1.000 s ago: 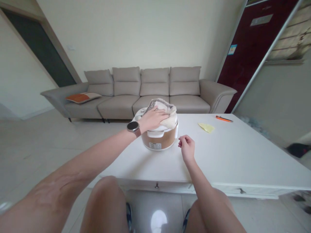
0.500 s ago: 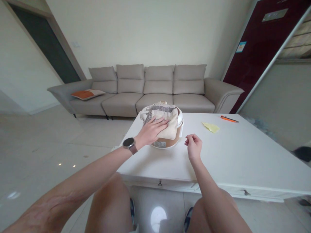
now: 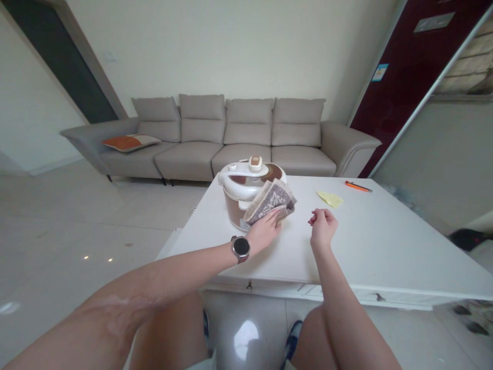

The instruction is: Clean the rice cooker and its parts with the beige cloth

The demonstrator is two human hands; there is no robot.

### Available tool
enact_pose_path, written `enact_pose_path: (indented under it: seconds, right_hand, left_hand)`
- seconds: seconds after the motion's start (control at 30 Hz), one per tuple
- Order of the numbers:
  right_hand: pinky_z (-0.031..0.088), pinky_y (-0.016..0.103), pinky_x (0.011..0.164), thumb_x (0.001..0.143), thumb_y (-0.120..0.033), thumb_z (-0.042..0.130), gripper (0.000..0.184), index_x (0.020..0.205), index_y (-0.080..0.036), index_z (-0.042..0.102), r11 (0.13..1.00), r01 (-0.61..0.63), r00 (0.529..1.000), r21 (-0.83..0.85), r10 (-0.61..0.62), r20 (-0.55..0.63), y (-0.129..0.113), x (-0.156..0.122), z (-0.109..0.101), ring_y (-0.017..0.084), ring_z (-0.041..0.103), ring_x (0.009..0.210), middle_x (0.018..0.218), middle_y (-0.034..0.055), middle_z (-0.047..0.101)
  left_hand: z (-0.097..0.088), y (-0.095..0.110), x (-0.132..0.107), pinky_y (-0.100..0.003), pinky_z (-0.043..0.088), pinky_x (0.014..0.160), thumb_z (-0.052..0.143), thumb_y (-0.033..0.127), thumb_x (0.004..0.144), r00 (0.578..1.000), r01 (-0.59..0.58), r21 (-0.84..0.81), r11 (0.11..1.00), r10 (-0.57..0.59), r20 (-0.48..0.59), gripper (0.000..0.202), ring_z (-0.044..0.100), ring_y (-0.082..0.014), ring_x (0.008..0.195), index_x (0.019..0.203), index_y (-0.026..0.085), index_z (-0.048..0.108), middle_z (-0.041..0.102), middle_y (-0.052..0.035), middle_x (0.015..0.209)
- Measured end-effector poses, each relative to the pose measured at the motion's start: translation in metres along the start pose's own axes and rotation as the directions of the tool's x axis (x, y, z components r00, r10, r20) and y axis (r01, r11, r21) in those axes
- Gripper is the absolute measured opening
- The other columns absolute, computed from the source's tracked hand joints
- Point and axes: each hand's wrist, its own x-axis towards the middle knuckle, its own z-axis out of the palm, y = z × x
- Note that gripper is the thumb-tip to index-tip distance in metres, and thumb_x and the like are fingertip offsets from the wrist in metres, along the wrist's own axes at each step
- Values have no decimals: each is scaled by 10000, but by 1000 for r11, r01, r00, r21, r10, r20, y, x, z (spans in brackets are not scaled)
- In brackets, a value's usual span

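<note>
A folded patterned towel (image 3: 275, 198), grey-brown and cream, is in my left hand (image 3: 265, 228), whose fingers press round its lower edge. The towel leans against the front right side of a white and brown electric pressure cooker (image 3: 234, 205). The cooker's lid (image 3: 242, 187), with its handle and a knob on top, is uncovered and looks closed. My right hand (image 3: 322, 225) is curled into a loose fist above the white table, right of the towel and touching neither it nor the cooker. I see nothing in that fist.
The cooker stands on a white table (image 3: 365, 246) with drawers along its near side. A yellow paper or cloth piece (image 3: 329, 199) and an orange pen-like tool (image 3: 358, 186) lie farther right. Behind is a grey sofa (image 3: 246, 149) with an orange and cream cushion (image 3: 129, 143).
My left hand has brought the towel off the cooker's lid, down and right to its front side, uncovering the lid. My right hand has shifted slightly right, still curled. The camera view has shifted a little.
</note>
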Motion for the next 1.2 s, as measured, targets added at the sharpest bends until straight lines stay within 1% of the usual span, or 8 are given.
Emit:
enact_pose_path:
  seconds: [0.2, 0.43, 0.6, 0.7, 0.8, 0.97, 1.1, 1.2]
  right_hand:
    - [366, 228, 466, 708, -313, 616, 139, 627, -200, 628, 1000, 1, 999, 4, -1, 48, -3, -5, 4, 109, 486, 476, 495, -56, 515]
    - [376, 236, 472, 720, -316, 611, 140, 637, -203, 616, 1000, -2, 997, -9, 3, 74, -6, -7, 3, 110, 491, 472, 503, -57, 517]
    - [399, 245, 479, 725, -321, 610, 140, 642, -209, 612, 1000, -14, 996, -19, 15, 83, -5, -7, 5, 114, 491, 469, 499, -56, 512]
    - [394, 245, 474, 721, -312, 609, 130, 642, -209, 615, 1000, -23, 995, -15, 24, 96, -3, -8, 8, 114, 491, 467, 501, -55, 514]
    - [379, 242, 465, 713, -307, 619, 127, 637, -205, 620, 999, -45, 993, -1, 45, 107, -1, -9, 12, 112, 487, 465, 498, -53, 517]
    - [375, 234, 468, 708, -323, 632, 150, 627, -197, 631, 997, -75, 989, 14, 73, 128, 4, -12, 19, 104, 481, 472, 505, -53, 512]
    - [376, 235, 472, 700, -325, 635, 148, 626, -198, 628, 996, -85, 987, 14, 82, 141, 4, -16, 23, 105, 482, 478, 508, -53, 512]
    - [370, 240, 468, 694, -328, 637, 148, 623, -198, 626, 996, -86, 986, 13, 83, 145, 3, -18, 25, 109, 480, 475, 502, -52, 511]
  left_hand:
    - [48, 16, -32, -450, 285, 1267, 601, 182, 974, 997, -67, -95, 993, 70, 31, 272, 543, -265, 1425, 1191, 92, 737, 694, -182, 1382]
    - [55, -19, -93, -406, 360, 1231, 542, 103, 980, 994, -107, -332, 937, 88, -70, 311, 562, -203, 1404, 1240, 181, 693, 683, -122, 1413]
    - [45, -66, -147, -473, 322, 1251, 506, 108, 926, 994, 103, -618, 779, -53, 99, 417, 630, -279, 1329, 1238, 262, 736, 745, -84, 1304]
    - [41, -91, -177, -484, 374, 1218, 549, 127, 871, 929, 370, -649, 665, -256, 267, 370, 680, -300, 1241, 1122, 263, 784, 787, -116, 1175]
    - [41, -108, -200, -535, 389, 1187, 628, 157, 812, 761, 611, -651, 451, -562, 324, 415, 680, -353, 1214, 1194, 251, 762, 789, -126, 1152]
    - [48, -129, -217, -541, 466, 1111, 703, 193, 798, 172, 589, -756, -285, -870, 462, 358, 704, -353, 1127, 1151, 147, 744, 789, -118, 1076]
    - [48, -145, -211, -507, 551, 1018, 622, 167, 846, -31, 382, -783, -490, -854, 519, 294, 746, -289, 994, 1114, 77, 702, 776, -141, 995]
    - [45, -148, -193, -487, 558, 1020, 632, 150, 832, -85, 266, -796, -543, -836, 542, 296, 750, -281, 1002, 1115, 89, 695, 775, -139, 1034]
